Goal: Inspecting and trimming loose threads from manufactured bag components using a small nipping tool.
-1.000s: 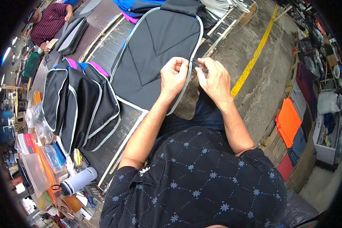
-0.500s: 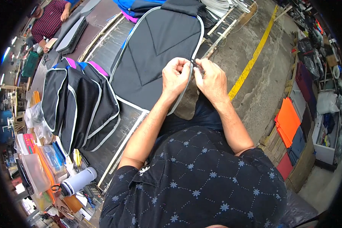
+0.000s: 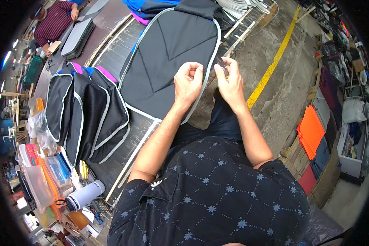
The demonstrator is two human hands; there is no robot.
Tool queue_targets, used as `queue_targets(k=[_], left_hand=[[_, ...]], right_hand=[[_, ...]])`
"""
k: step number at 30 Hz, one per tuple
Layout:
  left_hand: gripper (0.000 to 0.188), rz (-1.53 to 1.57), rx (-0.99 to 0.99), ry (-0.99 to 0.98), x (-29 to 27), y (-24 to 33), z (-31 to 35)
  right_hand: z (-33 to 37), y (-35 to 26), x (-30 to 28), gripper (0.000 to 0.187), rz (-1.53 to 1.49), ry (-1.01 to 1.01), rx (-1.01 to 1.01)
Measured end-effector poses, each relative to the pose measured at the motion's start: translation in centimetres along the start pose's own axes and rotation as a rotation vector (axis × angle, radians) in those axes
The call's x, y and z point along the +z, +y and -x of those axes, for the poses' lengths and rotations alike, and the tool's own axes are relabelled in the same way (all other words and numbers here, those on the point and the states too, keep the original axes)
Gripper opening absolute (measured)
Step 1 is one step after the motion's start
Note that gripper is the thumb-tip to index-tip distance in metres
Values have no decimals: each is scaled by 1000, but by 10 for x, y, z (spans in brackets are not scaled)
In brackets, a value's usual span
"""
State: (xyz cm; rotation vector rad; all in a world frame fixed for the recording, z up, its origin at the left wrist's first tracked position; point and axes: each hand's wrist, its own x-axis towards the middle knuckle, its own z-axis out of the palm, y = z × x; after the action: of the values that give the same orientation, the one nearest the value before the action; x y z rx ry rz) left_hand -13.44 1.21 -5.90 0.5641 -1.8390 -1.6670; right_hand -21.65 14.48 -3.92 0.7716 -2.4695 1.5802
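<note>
Blk panel (image 3: 168, 61): flat on worktop (image 3: 139, 128), fwd & mostly left of both hands' fingers. Long axis runs away from wearer, far end leaning a bit R. Grey edging (image 3: 217, 43) all round what shows; R-hand stretch passes thru gap btwn the two sets of fingers.

L hand (image 3: 187, 86) nearer: fingers over panel's near R part, just inside edging. Thumb & forefinger tips closed together; whether on thread, cloth or nothing, can't tell. Contact w/ panel also unclear.

R hand (image 3: 231, 84): just outside edging, over floor (image 3: 274, 110) side, apart from L hand. Thumb + forefinger up, tips close; small dark bit (image 3: 222, 64) seems btwn them, too small to ID. Can't tell if gripped.

Other stuff, rel. to fingers: blk bag (image 3: 92, 110) w/ grey trim, pink/blue top, well left on same worktop. Bottle (image 3: 88, 194), pale w/ dark cap, lower L, well apart. Yellow line (image 3: 270, 65) on floor, R of R-hand fingers. Orange sheets (image 3: 310, 131) farther R & lower. Co-worker (image 3: 53, 24), striped top, far upper L.
</note>
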Motion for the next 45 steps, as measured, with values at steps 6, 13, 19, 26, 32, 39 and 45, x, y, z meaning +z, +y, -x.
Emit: queue_targets(k=[6, 13, 19, 26, 32, 39, 45], left_hand=[[9, -61, 75, 28, 3, 7, 5], [10, -82, 124, 81, -5, -2, 0], [16, -163, 139, 21, -16, 8, 13], [8, -436, 306, 55, -21, 30, 32], [16, -693, 410, -10, -19, 27, 32], [24, -99, 201, -1025, -32, 61, 42], [80, -744, 413, -509, -29, 70, 63]], right_hand=[[-10, 42, 13, 26, -554, -371, 345], [-3, 33, 22, 15, -953, -422, 549], [-3, 45, 22, 15, -970, -420, 547], [-3, 42, 20, 16, -1003, -417, 581], [-3, 34, 18, 17, -1000, -424, 570], [-1, 40, 21, 17, -1004, -403, 586], [-3, 43, 24, 14, -1053, -417, 585]])
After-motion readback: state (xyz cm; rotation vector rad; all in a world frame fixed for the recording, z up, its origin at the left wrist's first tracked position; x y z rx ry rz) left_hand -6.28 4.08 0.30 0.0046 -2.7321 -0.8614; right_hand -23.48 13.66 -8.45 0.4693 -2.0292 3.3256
